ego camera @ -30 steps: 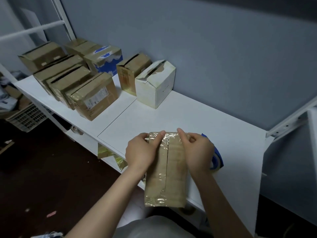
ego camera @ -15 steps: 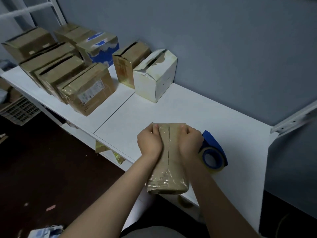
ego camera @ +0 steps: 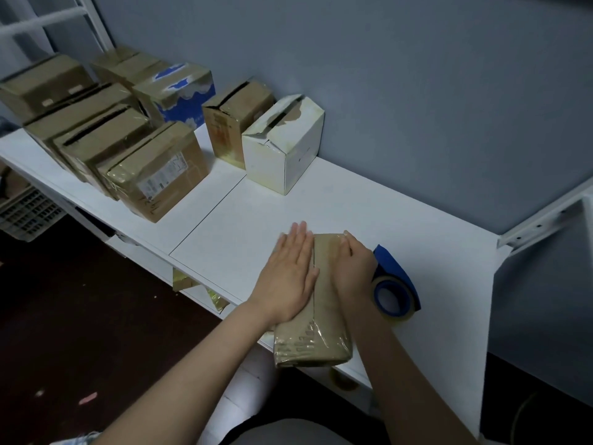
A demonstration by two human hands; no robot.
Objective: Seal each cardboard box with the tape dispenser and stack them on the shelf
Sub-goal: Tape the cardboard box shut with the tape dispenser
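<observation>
Here's the cardboard box (ego camera: 321, 329) down on the white table (ego camera: 353, 200), right at the front edge, brown and long with glossy clear tape shining across its top and wrinkling at the near end. A seam line runs straight down the middle of the lid. The long axis runs from the person out toward the grey wall, and the near end hangs past the table's front edge.

The left hand (ego camera: 288, 277) lies flat, fingers straight and close together, palm pressing the left half of the lid beside that seam. The right hand (ego camera: 351, 271) sits along the right edge with its fingertips at the far corner — whether they curl over the side, I can't tell from here.

Just right of that hand, touching or nearly so, the blue tape dispenser (ego camera: 396, 277) rests on the table with its roll facing us.

Well to the left — a white box (ego camera: 282, 152), a tall brown one beside it, and a cluster of brown boxes (ego camera: 106, 136) along the wall.
</observation>
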